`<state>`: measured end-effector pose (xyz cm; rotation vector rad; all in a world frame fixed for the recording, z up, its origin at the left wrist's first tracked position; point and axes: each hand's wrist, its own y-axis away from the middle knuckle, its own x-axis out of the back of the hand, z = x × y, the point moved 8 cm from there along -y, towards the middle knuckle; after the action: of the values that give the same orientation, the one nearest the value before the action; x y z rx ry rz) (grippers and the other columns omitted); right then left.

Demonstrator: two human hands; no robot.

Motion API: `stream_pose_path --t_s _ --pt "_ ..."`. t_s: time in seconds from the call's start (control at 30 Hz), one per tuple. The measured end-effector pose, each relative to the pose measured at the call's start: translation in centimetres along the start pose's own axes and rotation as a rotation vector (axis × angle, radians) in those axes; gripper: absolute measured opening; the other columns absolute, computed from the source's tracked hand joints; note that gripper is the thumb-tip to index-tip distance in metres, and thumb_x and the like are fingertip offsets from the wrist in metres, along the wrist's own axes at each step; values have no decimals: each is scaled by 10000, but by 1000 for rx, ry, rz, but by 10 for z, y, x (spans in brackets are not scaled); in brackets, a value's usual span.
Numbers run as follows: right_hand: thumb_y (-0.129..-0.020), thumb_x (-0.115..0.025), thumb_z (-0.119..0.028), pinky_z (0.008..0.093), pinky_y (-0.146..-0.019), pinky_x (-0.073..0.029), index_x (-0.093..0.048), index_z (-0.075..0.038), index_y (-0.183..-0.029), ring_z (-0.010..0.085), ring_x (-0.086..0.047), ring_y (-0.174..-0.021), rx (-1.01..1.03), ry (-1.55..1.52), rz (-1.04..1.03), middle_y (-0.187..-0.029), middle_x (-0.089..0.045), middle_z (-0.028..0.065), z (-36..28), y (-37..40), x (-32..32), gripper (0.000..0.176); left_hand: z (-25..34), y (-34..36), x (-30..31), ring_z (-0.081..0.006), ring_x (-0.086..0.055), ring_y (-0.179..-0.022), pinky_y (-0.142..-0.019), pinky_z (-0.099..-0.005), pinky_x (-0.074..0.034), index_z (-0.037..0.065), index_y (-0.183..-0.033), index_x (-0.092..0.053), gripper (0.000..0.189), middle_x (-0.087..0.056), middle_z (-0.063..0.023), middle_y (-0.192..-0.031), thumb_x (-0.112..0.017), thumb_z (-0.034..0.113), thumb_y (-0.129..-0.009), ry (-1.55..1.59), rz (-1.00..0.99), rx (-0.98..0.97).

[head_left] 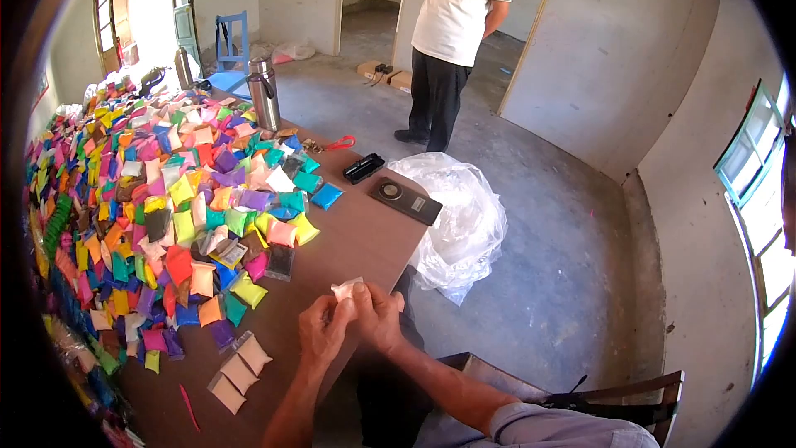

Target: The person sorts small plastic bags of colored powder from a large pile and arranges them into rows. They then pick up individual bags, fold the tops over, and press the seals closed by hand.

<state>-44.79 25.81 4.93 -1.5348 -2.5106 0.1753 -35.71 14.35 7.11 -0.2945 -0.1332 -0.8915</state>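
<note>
Over the table's near right edge, my left hand [323, 325] and my right hand [378, 315] meet, both closed on one small pale packet [345, 289]. Its upper end shows above the fingers; the rest is covered by them. Three peach-coloured packets [240, 372] lie in a row on the brown table [356, 236], left of my hands. A thin pink strip [189, 408] is beside them. Farther left spreads a large heap of small, brightly coloured packets [186, 187], mostly in clear plastic.
A dark, flat device with a round dial [406, 199] and a black case [363, 168] lie near the far right corner. A steel flask [264, 98] stands behind the heap. A clear plastic bag [456, 220] sits beyond the table edge. A person [454, 33] stands behind it.
</note>
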Motion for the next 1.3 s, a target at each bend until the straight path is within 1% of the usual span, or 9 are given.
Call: stream_pose_path --t_s 0.5,0.57,0.67,0.73,0.8,0.9,0.93,1.03,1.3 --pt "-1086 -515 -313 283 -708 -486 -729 -13 -1045 90 -604 -727 24 -67 54 -757 -675 69 -14 -3 2 371 9 4 -2 -262 -640 -623 -588 -373 -480 -32 -900 -662 389 -636 -200 -712 -619 334 -1024 -6 13 -69" --pt "-1085 -515 -307 288 -687 -485 -729 -15 -1049 92 -603 -710 45 -106 92 -749 -674 75 -15 -4 7 364 11 6 -11 -279 -643 -624 -582 -385 -480 -28 -876 -661 372 -637 -209 -712 -630 316 -1015 -147 -116 -63" --pt "-1109 -488 -314 303 -798 -471 -698 10 -1081 144 -604 -839 -68 11 5 -890 -694 61 -4 -3 5 387 3 5 -9 -284 -643 -619 -578 -397 -474 -23 -861 -659 360 -626 -212 -706 -639 305 -1006 -131 -33 -87" --pt "-1083 -513 -292 313 -643 -487 -721 -14 -1040 76 -601 -747 68 200 28 -774 -684 67 -11 -5 6 351 2 5 -9 -288 -637 -612 -576 -402 -471 -23 -856 -655 367 -619 -214 -703 -635 310 -1010 -170 -20 -119" --pt "-1084 -510 -281 307 -658 -485 -712 -8 -1033 73 -588 -760 44 46 31 -779 -674 43 -11 -4 3 343 2 5 -5 -292 -631 -605 -574 -407 -469 -22 -851 -651 374 -613 -215 -699 -631 314 -1013 -225 9 -135" --pt "-1092 -503 -260 270 -698 -463 -677 -4 -994 63 -528 -821 13 -168 12 -849 -621 -17 -3 -5 -1 325 -3 4 -6 -236 -620 -595 -574 -400 -471 -26 -868 -652 386 -616 -176 -677 -654 335 -1004 -102 -26 -26" --pt "-1097 -501 -265 262 -698 -461 -678 -11 -989 61 -524 -836 23 -161 17 -868 -622 -28 8 -6 0 328 0 5 -7 -113 -546 -666 -595 -327 -459 -35 -919 -661 363 -582 -77 -685 -647 314 -1018 -41 -57 -2" --pt "-1102 -510 -265 255 -738 -482 -687 11 -1052 67 -563 -858 57 -62 -19 -922 -662 -14 27 -6 0 332 -4 3 -7 -80 -510 -652 -568 -295 -419 -24 -951 -682 351 -582 -33 -683 -659 322 -1006 11 -49 -18" --pt "-1103 -504 -307 248 -712 -460 -686 17 -1069 70 -558 -831 -20 -88 -116 -898 -653 1 13 -9 -5 374 -13 1 -2 -89 -477 -641 -556 -319 -406 -11 -908 -643 257 -536 -70 -666 -682 227 -997 -49 -43 -87"
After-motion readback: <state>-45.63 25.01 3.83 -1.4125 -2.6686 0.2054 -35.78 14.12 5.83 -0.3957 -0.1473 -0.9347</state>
